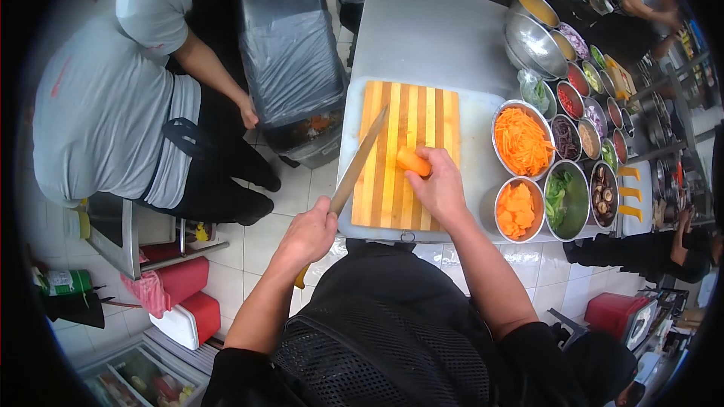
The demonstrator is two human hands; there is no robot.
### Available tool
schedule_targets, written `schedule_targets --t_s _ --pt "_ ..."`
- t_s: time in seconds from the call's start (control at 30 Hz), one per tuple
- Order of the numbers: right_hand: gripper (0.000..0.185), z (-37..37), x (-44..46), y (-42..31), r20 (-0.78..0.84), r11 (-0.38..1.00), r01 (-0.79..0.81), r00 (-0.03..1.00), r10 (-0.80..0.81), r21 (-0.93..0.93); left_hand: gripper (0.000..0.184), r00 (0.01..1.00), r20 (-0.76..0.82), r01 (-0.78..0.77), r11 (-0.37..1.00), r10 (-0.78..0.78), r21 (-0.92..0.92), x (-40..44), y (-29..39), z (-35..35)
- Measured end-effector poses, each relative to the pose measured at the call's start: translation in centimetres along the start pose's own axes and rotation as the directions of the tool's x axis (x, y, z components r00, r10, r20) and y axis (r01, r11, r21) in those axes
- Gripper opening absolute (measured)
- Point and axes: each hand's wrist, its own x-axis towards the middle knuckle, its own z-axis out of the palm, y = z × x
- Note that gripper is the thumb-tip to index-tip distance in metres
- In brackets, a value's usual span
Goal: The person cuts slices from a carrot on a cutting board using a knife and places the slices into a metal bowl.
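Note:
My left hand (308, 235) is closed around the yellow handle of a large kitchen knife (360, 158). Its long blade points away from me over the left side of a striped wooden cutting board (436, 117). In my right hand (440, 187) is a short, thick piece of peeled carrot (413, 161), gripped at its right end above the middle of the board. Blade and carrot are apart. To the right stand a steel bowl of shredded carrot (522, 143) and a bowl of sliced carrot (515, 211).
Beneath the wooden board lies a white board (473, 143) on a steel table (430, 38). Bowls of greens (567, 200) and mushrooms (604, 194) line the right. On the left, a person (113, 105) stands beside a bin (290, 60) covered with plastic. Other people are farther off.

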Motion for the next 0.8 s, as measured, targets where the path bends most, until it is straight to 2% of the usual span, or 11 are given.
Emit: schedule_targets --t_s 0.13,0.23,0.33,0.43,0.67,0.7,0.8 --pt "0.043 -0.5 -0.5 0.6 0.027 0.999 -0.033 0.999 0.034 -0.035 0.030 0.999 -0.014 0.042 0.993 -0.043 -0.108 -1.2 0.8 -0.4" --pt "0.041 -0.5 -1.1 0.9 0.003 0.999 -0.017 1.000 0.018 -0.028 0.028 0.992 -0.085 -0.098 0.993 0.093 -0.060 -2.7 1.0 -0.6" --pt "0.040 -0.4 -1.5 1.0 -0.012 0.999 -0.033 0.999 0.033 -0.004 0.024 0.976 -0.088 -0.200 0.980 0.197 -0.019 -3.8 1.2 -0.6" --pt "0.039 -0.2 -1.6 1.6 0.003 0.998 -0.046 0.999 0.046 0.034 0.022 0.969 -0.055 -0.238 0.970 0.240 0.048 -4.4 0.9 -0.2" --pt "0.033 0.5 -2.0 2.3 -0.136 0.993 0.062 0.990 -0.048 0.099 0.021 0.972 -0.049 -0.224 0.968 0.231 0.116 -5.9 1.5 0.5" --pt "0.032 0.6 -2.1 2.4 -0.147 0.992 0.081 0.987 -0.065 0.102 0.017 0.986 -0.052 -0.147 0.979 0.156 0.143 -6.2 1.9 0.3" --pt "0.029 0.9 -2.1 2.7 -0.177 0.989 0.100 0.981 -0.079 0.112 0.017 0.992 -0.048 -0.107 0.976 0.118 0.192 -7.0 2.7 0.2"
